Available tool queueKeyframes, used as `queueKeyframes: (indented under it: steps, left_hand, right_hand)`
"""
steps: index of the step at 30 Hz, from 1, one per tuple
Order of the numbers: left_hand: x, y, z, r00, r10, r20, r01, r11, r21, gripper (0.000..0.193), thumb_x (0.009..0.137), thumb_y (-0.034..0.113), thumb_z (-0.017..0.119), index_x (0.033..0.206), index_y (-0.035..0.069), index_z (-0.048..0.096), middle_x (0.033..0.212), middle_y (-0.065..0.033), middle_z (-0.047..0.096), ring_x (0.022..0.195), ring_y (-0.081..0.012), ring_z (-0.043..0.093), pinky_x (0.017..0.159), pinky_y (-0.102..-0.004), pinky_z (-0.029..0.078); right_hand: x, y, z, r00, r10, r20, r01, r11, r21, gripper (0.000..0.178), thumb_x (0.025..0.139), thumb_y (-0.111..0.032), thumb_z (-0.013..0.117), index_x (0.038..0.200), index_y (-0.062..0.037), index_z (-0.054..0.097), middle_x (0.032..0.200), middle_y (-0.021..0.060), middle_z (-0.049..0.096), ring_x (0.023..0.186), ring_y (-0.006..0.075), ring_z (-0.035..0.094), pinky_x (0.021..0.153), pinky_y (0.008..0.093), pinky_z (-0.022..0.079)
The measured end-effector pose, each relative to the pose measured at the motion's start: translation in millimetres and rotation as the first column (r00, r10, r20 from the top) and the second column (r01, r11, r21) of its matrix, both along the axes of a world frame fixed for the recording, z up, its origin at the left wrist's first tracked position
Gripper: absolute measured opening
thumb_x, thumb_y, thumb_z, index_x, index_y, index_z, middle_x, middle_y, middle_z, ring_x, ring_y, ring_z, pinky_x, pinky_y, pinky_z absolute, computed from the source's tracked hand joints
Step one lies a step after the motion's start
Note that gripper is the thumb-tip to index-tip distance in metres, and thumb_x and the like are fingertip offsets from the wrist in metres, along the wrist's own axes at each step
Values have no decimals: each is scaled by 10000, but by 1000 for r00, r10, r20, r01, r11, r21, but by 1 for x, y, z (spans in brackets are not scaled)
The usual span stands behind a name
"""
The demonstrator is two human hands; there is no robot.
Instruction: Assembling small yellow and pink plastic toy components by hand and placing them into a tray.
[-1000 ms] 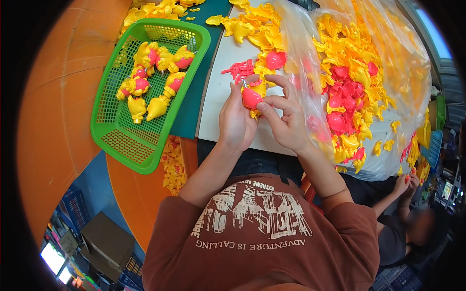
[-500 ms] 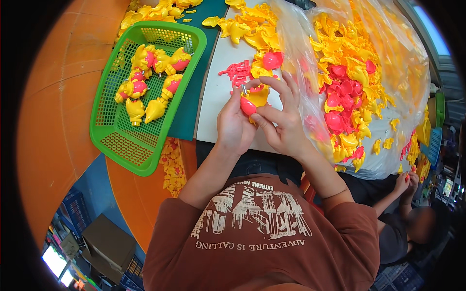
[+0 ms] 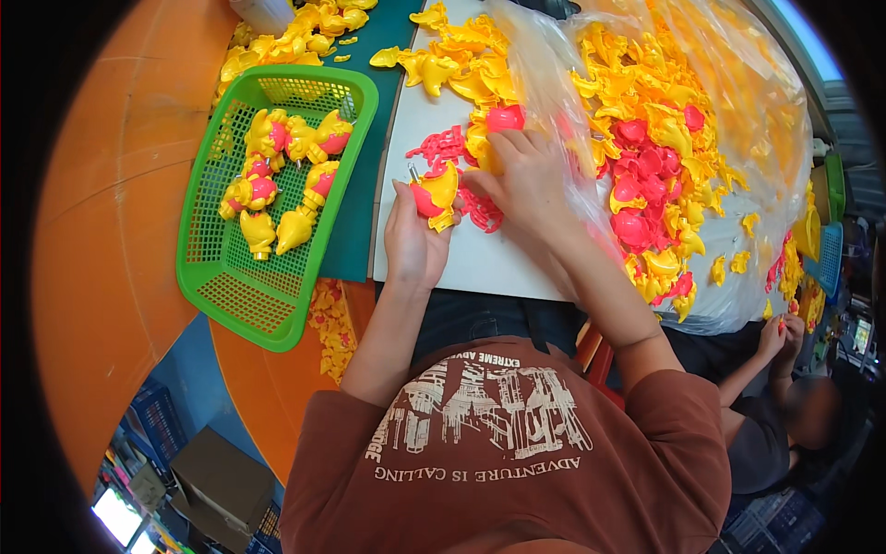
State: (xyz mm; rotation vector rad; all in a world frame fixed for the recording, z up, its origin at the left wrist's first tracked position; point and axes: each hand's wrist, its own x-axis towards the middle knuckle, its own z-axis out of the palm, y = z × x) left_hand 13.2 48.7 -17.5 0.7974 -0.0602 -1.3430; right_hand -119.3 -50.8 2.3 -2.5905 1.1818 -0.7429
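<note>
My left hand [image 3: 417, 242] is closed around a half-assembled pink and yellow plastic toy figure [image 3: 439, 192], its fingers and thumb gripping the lower part. A short metal pin [image 3: 413, 173] sticks up from the figure. My right hand [image 3: 531, 180] has its fingers bent over a yellow plastic shell piece [image 3: 487, 159] at the near end of a small heap, with the thumb on the piece's near side; the fingers partly hide it. Next to this hand lie a rounded pink shell [image 3: 505, 118] and thin pink plastic parts [image 3: 437, 146] on the white tabletop [image 3: 517, 268].
A green basket [image 3: 286, 334] with several yellow and pink figures stands at the left. A clear plastic bag [image 3: 544, 83] lies open at the right, spilling yellow and pink shells [image 3: 651, 175]. Yellow pieces [image 3: 286, 42] are heaped behind the basket. Another person's hands [image 3: 780, 339] work at far right.
My right hand has left the figure and moved to the yellow heap. My left hand has drawn left and slightly lower with the figure, whose front now shows a yellow shell over the pink.
</note>
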Motion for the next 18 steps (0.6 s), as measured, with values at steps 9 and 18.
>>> queueKeyframes:
  steps: [9, 18]
  left_hand:
    - [9, -2, 1, 999, -47, -20, 47, 999, 16, 460, 994, 419, 278, 1123, 28, 483, 991, -117, 593, 847, -202, 589, 720, -333, 468]
    - [-13, 1, 43, 990, -97, 102, 107, 989, -104, 470, 1001, 384, 252, 1245, 12, 402, 1140, -128, 537, 992, -210, 587, 841, -348, 512]
  right_hand:
    - [-7, 0, 1, 952, -38, 303, -56, 953, 297, 524, 691, -206, 776, 1126, 5, 576, 1092, 168, 599, 1009, 324, 559, 896, 380, 434]
    - [-7, 40, 49, 867, 358, 347, -377, 926, -13, 568, 627, -169, 803, 1129, -16, 587, 1136, 127, 583, 1008, 292, 563, 844, 373, 445]
